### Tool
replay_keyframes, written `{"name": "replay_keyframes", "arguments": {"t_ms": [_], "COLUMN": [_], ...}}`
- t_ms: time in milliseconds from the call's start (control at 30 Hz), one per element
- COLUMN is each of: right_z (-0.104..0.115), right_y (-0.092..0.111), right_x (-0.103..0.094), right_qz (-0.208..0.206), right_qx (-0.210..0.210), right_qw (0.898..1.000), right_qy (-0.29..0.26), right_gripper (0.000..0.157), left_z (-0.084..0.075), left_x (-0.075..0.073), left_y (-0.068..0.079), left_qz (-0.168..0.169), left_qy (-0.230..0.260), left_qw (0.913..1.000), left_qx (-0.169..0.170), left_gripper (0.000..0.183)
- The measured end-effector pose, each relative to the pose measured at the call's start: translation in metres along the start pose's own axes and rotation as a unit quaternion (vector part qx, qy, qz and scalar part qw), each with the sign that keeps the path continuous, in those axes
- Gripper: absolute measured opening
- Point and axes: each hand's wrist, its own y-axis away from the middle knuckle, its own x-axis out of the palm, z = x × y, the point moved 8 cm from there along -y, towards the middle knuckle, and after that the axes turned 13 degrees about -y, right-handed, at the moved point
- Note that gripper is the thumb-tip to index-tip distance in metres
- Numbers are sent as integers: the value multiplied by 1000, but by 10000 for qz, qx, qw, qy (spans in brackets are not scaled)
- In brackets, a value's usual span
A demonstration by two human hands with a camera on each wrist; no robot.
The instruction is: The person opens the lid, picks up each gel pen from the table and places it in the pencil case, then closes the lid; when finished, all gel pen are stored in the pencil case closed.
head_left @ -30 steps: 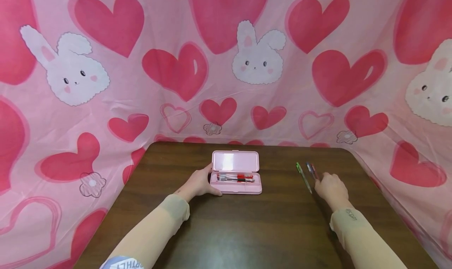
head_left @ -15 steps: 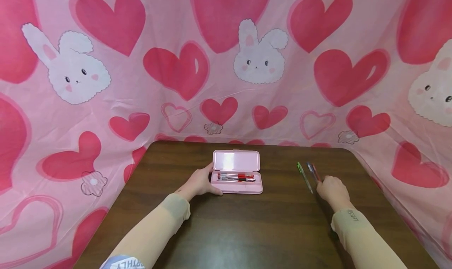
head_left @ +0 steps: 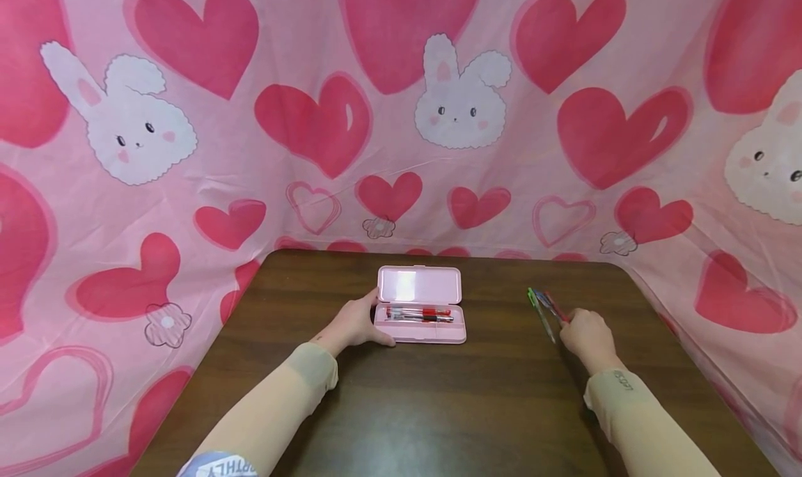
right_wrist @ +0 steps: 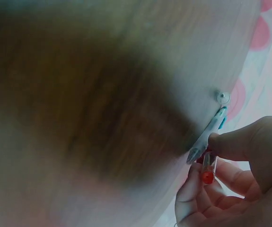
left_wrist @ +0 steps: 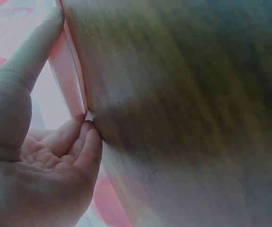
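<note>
Okay, left hand (head_left: 354, 325) grips the left end of a pale pink oblong pencil case (head_left: 415, 333), set near the back edge of a dark brown wood-grain table (head_left: 451, 400), lid raised on that edge's side. Head view shows clear-barrelled pens with red and black parts (head_left: 418, 315) in the case's rear compartment; left wrist view misses these but gets the grip: thumb along the pink side wall, fingers bent at its other end. Right hand (head_left: 589, 332) pinches a slim red pen (head_left: 555, 306) toward the table's right edge. Head view also has a green-ended clear pen (head_left: 542, 317) and a blue-ended pen (head_left: 541, 297) just beside it, tops toward the back edge. Only right wrist view catches the round red end (right_wrist: 207, 177) between thumb and finger, plus a grey-teal pointed pen (right_wrist: 208, 135) by the thumb tip; too hazy to match to a head-view pen.
</note>
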Motion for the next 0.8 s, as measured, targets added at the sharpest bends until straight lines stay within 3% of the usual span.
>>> {"name": "replay_keyframes", "arguments": {"t_ms": [433,800], "right_z": [26,69], "right_y": [3,6], "right_x": [-1,8], "right_qz": [-462,-664], "right_qx": [-230,-932], "right_qw": [9983,9932], "right_qy": [-284,-225], "right_gripper": [35,34], "left_z": [-2,-2], "left_x": [-3,-2], "left_y": [-2,0], "left_qz": [-134,-125], "left_qy": [-119,-62], "left_qw": [9997,9999], "left_qx": [142,97], "left_gripper": [131,132]}}
